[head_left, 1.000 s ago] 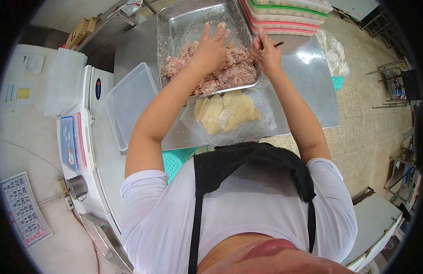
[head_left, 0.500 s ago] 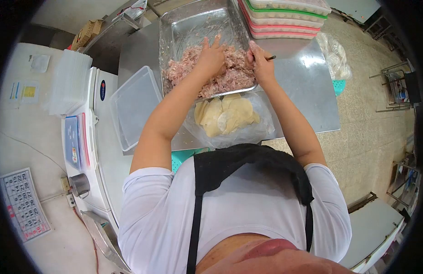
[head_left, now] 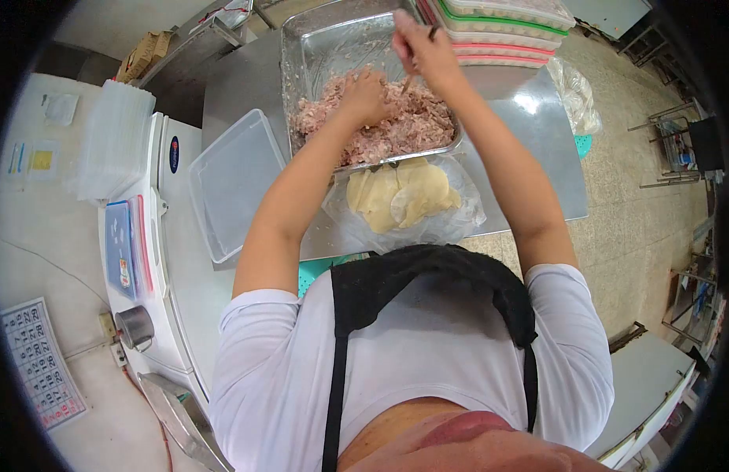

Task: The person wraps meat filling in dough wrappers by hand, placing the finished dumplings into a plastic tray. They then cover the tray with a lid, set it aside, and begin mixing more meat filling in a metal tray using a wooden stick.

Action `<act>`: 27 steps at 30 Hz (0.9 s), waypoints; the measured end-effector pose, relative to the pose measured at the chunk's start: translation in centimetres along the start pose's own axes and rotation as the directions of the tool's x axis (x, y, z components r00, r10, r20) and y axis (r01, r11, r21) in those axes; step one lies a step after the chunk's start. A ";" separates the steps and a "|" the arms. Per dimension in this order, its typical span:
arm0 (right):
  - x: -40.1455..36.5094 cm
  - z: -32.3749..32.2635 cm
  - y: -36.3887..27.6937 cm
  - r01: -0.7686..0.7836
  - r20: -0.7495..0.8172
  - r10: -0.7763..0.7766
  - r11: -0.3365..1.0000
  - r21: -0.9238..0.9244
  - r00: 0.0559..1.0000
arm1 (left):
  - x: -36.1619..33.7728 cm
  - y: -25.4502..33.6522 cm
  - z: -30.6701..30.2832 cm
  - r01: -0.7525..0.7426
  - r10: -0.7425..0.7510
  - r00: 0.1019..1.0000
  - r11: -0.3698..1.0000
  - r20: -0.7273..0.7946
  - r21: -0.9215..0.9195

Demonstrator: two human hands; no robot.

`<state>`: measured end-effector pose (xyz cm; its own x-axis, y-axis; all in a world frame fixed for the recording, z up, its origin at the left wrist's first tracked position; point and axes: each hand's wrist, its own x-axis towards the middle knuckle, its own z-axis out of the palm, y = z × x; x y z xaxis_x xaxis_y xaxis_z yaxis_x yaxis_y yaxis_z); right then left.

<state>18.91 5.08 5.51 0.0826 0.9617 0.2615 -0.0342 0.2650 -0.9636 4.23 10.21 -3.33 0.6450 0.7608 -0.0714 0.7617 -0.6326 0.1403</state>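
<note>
The right hand is closed round a thin stick. The fingers are pinched tight on its upper part, and the lower end slants down from the fist toward the mince. We can't make out whether the tip touches the meat.

Just below and to the left of that fist we see the left hand. It sits palm down on the mince with its fingers bent into the heap. Whether it clutches anything, we cannot tell. The two hands are near each other but apart.

The mince fills the near half of the steel tray, right under both hands. The far half, beyond the fist, is bare metal with smears.

Nearer to us than the grip, just past the tray's near rim, pale round wrappers lie piled in a clear bag. The bag touches the tray's edge.

Left of the left forearm is a clear box, well apart from the hands. Right of the fist and a little beyond it we spot stacked tubs with pink and green rims, close to the tray's far corner.

All of it rests on a steel table, which shines bare to the right of the right forearm.
</note>
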 end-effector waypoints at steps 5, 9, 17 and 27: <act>-3.5 -0.2 6.8 -0.082 -0.074 0.073 0.989 -0.121 0.995 | 0.6 -2.9 1.6 -0.055 0.055 0.998 0.998 -0.020 0.024; -5.5 -1.7 7.6 -0.007 0.029 0.007 1.000 0.008 1.000 | -1.4 -4.6 0.5 -0.024 0.022 0.997 0.999 -0.071 -0.040; -2.4 0.1 -3.1 -0.047 0.139 0.028 0.990 0.133 0.990 | -5.8 -3.0 -3.7 -0.101 0.106 0.994 0.981 -0.023 0.163; -3.2 2.5 3.8 -0.060 0.229 0.074 0.996 -0.067 0.971 | -5.6 -1.7 -1.2 -0.175 0.183 0.979 0.980 -0.094 0.093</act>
<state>15.98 3.24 1.12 -0.1502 0.9692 0.1950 0.0275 0.2012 -0.9792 -0.73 7.22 -1.94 0.7650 0.6422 0.0483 0.6397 -0.7664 0.0581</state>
